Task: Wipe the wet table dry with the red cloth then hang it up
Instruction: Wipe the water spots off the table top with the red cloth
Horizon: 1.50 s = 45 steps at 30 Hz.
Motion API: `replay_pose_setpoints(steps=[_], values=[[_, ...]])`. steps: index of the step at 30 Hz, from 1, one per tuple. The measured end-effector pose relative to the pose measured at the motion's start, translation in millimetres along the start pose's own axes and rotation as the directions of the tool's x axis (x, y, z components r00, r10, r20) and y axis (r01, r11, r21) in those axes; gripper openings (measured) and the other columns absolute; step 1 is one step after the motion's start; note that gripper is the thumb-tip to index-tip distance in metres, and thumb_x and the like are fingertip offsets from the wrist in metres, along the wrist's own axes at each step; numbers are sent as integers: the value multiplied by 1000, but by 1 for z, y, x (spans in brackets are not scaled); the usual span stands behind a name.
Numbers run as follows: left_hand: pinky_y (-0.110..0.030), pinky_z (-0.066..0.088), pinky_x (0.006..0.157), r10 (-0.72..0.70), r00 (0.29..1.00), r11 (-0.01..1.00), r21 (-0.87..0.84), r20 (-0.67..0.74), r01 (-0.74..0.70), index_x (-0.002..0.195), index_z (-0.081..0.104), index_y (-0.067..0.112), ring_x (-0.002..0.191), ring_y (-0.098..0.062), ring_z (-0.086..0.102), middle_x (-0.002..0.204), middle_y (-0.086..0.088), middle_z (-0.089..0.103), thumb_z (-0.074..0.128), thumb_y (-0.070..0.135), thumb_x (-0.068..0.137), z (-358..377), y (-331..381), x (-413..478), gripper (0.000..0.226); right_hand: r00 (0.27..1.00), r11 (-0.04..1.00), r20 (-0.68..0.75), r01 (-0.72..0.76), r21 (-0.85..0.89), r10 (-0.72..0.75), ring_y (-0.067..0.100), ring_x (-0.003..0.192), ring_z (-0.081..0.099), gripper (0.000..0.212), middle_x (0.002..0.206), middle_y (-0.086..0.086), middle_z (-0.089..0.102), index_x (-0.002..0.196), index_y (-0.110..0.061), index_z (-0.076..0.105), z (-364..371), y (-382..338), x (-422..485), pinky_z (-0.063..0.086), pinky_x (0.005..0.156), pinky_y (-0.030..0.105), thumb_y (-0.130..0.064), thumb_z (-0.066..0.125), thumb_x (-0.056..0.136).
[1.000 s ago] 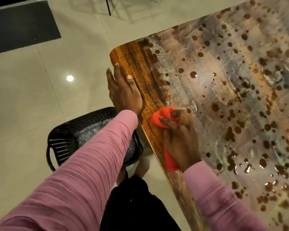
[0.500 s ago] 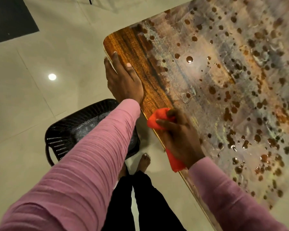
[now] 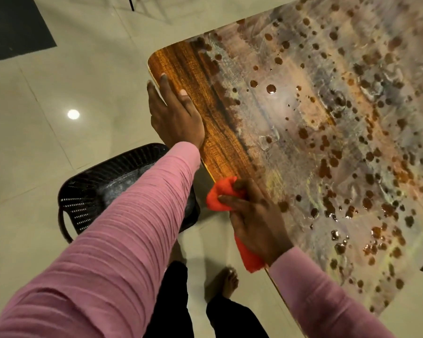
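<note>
Two hands in view, both in pink sleeves, well apart and not touching each other. Left hand [image 3: 175, 113] lies flat, fingers straight, along the near-left edge of the table [image 3: 200, 76]; thumb is on the wood, outer fingers run past the rim. Right hand [image 3: 257, 215] is at the same edge but closer to the body, fingers curled round the bunched red cloth [image 3: 220, 196] and pressing it on the tabletop right at the rim. One end of the cloth pokes out ahead of the fingers, the other comes out under the wrist and hangs over the edge. Strip of tabletop beside the left hand shows plain wood grain; most of the surface beyond it carries water droplets [image 3: 271, 89] and a smeared film. Black basket [image 3: 103, 191] stands on the tiled floor [image 3: 34, 167] under the left forearm, near the table edge. Bare foot [image 3: 227, 280] and dark trousers show between the arms. Dark mat [image 3: 12, 28] at far top left
</note>
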<state>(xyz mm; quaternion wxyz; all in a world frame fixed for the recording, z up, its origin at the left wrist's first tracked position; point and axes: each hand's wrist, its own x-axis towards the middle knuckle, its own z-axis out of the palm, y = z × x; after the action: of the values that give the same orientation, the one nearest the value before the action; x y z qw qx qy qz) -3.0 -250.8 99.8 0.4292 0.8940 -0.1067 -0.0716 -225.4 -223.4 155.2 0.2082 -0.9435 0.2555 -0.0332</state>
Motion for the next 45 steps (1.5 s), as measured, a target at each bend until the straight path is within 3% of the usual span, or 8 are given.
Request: replay_pose_setpoints(steps=[6,12,18,23,29,35,41,45], values=[[-49,30,112,17,1000,1000,11,-11,-17,149,28,20,143,-30,24,159,-12,18,36,33,100,-6,-1,-26,52,961,966,-111,-257,-32,252,35,107,53,26,122,9,54,109,-26,71,-10,18,9,47,77,40,-23,60,85],[-52,26,113,-206,978,966,-156,17,206,150,22,21,145,-31,15,160,-12,9,44,30,98,5,-1,-93,57,1000,1000,17,-11,-10,11,34,108,51,30,119,11,54,109,-25,72,-7,24,-7,51,79,44,-20,66,79],[-48,26,112,-132,983,983,-147,-126,113,150,26,20,145,-31,18,160,-13,13,37,34,101,8,0,-98,53,990,991,39,137,7,-137,33,104,53,39,117,9,53,108,-30,70,-20,50,1,51,79,43,-36,42,81],[-45,27,113,-107,976,990,-109,-192,87,150,26,19,145,-28,18,159,-13,15,36,36,101,9,0,-100,52,982,983,62,180,25,-181,32,109,48,36,120,8,52,110,-28,70,-23,63,11,50,81,46,-14,59,79],[-44,25,114,-97,967,994,-74,-236,82,150,26,17,145,-26,19,158,-13,20,35,35,101,6,-1,-103,53,699,756,348,653,47,-625,30,101,49,36,123,5,55,110,-27,70,-37,82,8,48,75,38,-16,62,76],[-49,20,117,-66,990,996,44,-125,72,153,16,21,147,-29,13,161,-12,12,36,39,101,1,4,-115,58,687,720,343,693,-43,-641,29,98,48,38,122,1,58,111,-29,70,-41,77,38,44,80,44,-18,53,79],[-52,23,115,-71,995,990,117,-64,78,153,16,21,147,-29,15,161,-12,8,31,42,102,-2,-6,-147,57,419,506,440,857,96,-794,27,98,50,35,119,2,60,110,-28,70,-41,95,-5,41,80,41,-21,68,76],[-51,26,113,-55,994,991,119,-97,66,152,21,20,146,-28,19,160,-12,13,30,40,102,-5,-4,-145,54,543,596,389,803,18,-744,31,97,51,34,118,8,60,108,-22,72,-41,87,11,45,80,43,-16,64,76]])
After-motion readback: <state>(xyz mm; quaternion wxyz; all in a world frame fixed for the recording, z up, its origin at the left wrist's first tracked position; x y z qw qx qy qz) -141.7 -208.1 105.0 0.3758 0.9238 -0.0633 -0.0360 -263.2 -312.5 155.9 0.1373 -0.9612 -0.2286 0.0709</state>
